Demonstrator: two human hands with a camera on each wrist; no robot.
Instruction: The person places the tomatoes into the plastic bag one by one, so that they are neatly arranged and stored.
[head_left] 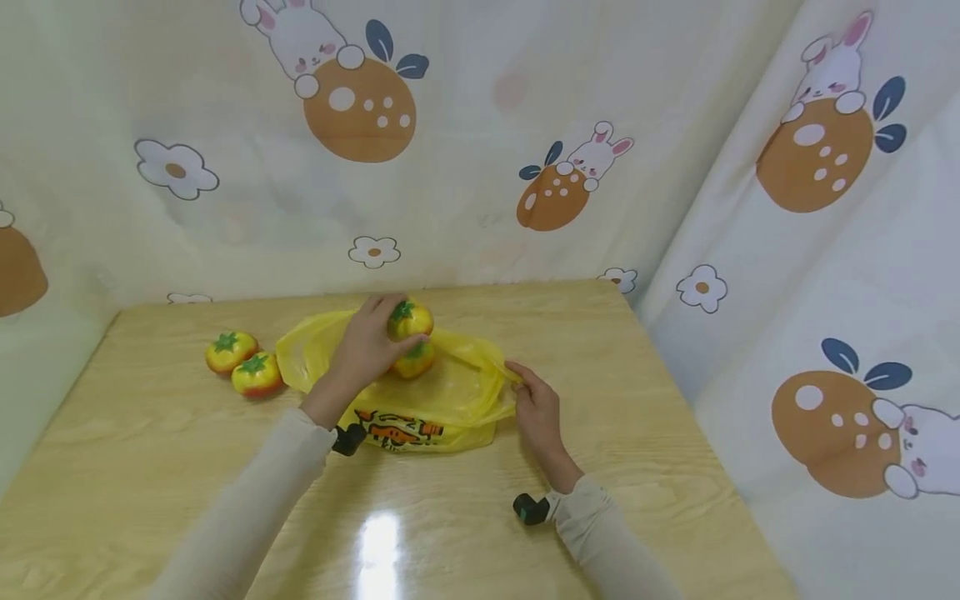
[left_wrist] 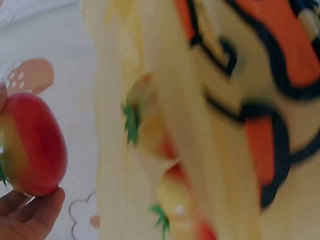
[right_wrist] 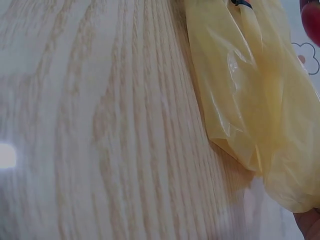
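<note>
My left hand grips a yellow-and-red tomato above the open mouth of a yellow plastic bag. In the left wrist view, the fingers hold this tomato from its side. Another tomato is in the bag just below, partly hidden by the hand. Two tomatoes, one higher and one lower, show blurred through or behind the yellow plastic. At the bag's right side my right hand pinches its rim; only a bit of this hand shows in the right wrist view.
Two more tomatoes, one behind and one in front, lie on the wooden table left of the bag. A patterned curtain hangs along the table's back edge and right side.
</note>
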